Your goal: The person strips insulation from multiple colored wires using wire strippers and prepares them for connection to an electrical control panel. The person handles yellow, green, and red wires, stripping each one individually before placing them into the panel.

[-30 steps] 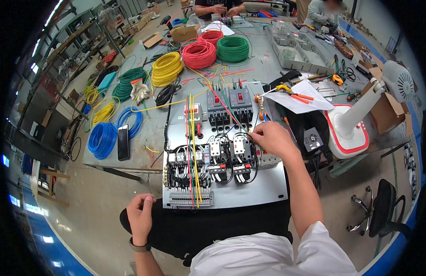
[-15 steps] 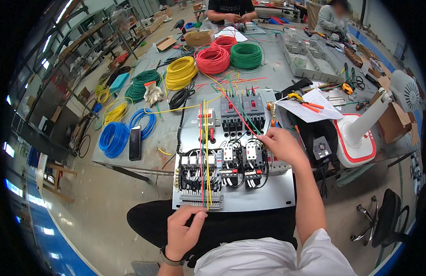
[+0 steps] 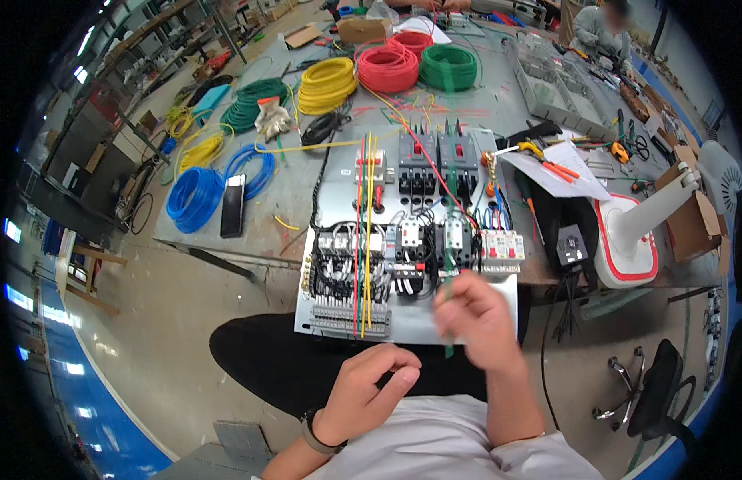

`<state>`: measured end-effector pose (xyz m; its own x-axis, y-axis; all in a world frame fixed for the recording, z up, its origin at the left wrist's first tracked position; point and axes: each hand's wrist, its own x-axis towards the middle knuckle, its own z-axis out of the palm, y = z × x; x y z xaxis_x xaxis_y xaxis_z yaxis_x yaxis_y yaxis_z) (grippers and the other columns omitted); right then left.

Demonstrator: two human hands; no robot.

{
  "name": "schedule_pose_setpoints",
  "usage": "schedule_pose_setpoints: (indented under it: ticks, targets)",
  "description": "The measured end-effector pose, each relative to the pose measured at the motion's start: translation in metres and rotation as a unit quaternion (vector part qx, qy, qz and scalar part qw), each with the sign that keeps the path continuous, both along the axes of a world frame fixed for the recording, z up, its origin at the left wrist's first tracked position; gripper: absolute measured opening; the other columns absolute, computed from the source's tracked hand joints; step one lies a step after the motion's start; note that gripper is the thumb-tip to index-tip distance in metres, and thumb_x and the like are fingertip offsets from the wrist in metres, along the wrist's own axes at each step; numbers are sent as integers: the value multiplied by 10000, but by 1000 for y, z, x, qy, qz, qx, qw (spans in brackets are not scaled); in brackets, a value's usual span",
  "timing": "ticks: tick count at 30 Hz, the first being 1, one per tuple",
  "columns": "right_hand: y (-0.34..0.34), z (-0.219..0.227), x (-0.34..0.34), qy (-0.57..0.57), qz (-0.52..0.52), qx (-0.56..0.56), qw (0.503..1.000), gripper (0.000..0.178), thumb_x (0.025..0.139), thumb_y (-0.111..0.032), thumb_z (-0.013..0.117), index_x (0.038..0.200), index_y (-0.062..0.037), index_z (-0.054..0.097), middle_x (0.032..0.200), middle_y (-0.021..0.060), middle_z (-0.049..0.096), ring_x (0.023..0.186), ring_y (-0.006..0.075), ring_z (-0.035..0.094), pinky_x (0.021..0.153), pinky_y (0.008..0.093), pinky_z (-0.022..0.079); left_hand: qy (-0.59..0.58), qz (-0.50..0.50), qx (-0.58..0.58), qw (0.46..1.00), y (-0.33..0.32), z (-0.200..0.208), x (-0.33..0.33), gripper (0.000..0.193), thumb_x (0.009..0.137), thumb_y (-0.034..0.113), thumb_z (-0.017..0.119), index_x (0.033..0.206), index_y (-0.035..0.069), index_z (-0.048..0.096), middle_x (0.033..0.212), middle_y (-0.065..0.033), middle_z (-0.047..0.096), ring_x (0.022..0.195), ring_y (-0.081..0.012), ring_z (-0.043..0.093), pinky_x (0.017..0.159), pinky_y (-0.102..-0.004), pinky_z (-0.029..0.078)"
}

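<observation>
A long green wire (image 3: 449, 322), smeared by motion, stands in front of the panel, and my right hand (image 3: 473, 316) pinches it near its lower end. My left hand (image 3: 373, 388), with fingers curled together, hovers just off the panel's near edge; nothing shows in it. The metal mounting panel (image 3: 331, 208) bears black circuit breakers (image 3: 419, 156), contactors (image 3: 453, 238), small white breakers (image 3: 501, 246) and a grey terminal strip (image 3: 347, 322). Red wire (image 3: 357, 272) and yellow wires (image 3: 369, 200) lie lengthwise across its left half. Another red wire (image 3: 441, 178) slants past the breakers.
Wire coils in yellow (image 3: 327, 86), red (image 3: 387, 70), green (image 3: 447, 68) and blue (image 3: 193, 200) sit behind and left, near a phone (image 3: 233, 206). Orange-handled pliers (image 3: 559, 172) lie on paper at right, beside a white fan (image 3: 627, 240). Other people work at the far side.
My right hand has come from the panel's right side toward me, bringing the green wire. My left hand has shifted right, away from the terminal strip. The view has tilted slightly.
</observation>
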<state>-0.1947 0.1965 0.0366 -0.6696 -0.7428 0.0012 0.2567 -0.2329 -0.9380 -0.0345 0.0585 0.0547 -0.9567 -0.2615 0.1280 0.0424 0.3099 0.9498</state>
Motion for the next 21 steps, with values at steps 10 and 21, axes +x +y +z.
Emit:
schedule_pose_setpoints:
  ticks: [10,21]
  targets:
    - [-6,-9,33,-83,128,-51,987,156,995,-93,659,1097,-2,583,876,37,645,743,75,618,671,234,523,4,-2,40,999,2,-14,14,161,936,77,679,822,8,588,715,-72,555,592,-188,509,534,-313,399]
    - [3,7,44,-125,120,-22,985,206,952,-52,685,1071,-21,521,970,124,675,834,132,625,746,274,521,-47,-46,150,987,8,-16,23,166,1022,119,566,924,-6,612,690,-39,509,571,-115,438,533,-288,370]
